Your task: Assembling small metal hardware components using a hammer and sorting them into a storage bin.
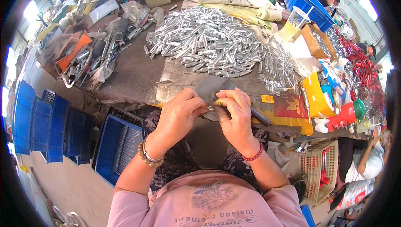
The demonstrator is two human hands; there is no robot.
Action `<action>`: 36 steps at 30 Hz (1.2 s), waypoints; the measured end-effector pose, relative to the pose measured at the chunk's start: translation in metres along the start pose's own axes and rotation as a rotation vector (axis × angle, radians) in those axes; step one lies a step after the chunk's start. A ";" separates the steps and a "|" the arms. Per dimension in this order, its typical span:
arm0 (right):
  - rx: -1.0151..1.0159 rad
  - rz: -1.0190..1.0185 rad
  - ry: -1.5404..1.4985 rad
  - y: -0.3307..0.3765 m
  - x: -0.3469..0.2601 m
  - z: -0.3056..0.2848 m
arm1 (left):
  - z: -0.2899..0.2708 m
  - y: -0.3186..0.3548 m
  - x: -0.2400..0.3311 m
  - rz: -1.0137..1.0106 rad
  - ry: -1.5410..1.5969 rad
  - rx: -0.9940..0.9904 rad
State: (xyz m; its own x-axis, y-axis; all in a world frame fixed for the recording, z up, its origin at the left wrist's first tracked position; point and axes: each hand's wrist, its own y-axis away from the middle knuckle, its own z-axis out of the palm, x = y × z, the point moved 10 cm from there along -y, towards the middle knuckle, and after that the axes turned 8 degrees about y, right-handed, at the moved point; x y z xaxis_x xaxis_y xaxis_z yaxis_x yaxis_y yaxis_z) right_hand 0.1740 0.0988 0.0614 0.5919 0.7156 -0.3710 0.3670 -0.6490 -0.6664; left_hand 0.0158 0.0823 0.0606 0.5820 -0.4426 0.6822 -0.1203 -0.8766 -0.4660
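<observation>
Both hands meet over my lap at the table's near edge. In my left hand (177, 116), thumb and fingertips pinch a small silvery metal piece (210, 108). My right hand (237, 120) is closed close beside it, its fingertips bunched on something too small to make out. Just behind the fingers is a dark grey round plate (206, 86), partly covered by both hands. A dark bar (261, 117) sticks out to the right of my right hand. Beyond the hands, a large heap of short silvery metal tubes (209, 39) lies on the table.
Thin metal rods (280, 66) lie right of the heap. A yellow container (316, 95) and a red bottle with green lid (344, 116) stand farther right. Blue bins (35, 118) and a blue crate of rods (109, 154) are at left, a beige basket (311, 168) at lower right. Other people sit at right.
</observation>
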 end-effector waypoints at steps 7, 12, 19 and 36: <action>-0.092 -0.208 0.188 0.002 -0.021 -0.015 | 0.002 0.001 -0.003 -0.013 0.009 0.002; -0.093 0.014 0.358 -0.007 0.012 -0.051 | 0.000 0.000 0.000 -0.003 0.002 0.001; -0.134 0.148 0.194 0.006 0.025 -0.061 | 0.002 0.000 -0.005 -0.021 0.031 -0.026; -0.152 0.062 0.098 -0.001 0.011 -0.056 | 0.004 0.000 -0.010 -0.013 0.116 -0.043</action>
State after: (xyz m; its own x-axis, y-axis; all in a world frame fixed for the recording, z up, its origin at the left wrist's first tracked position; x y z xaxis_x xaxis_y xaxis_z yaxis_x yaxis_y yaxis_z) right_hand 0.2206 0.0930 0.0938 0.6809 0.6494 -0.3386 0.4275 -0.7278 -0.5363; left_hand 0.0133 0.0878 0.0511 0.4872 -0.4478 0.7497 -0.1494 -0.8886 -0.4336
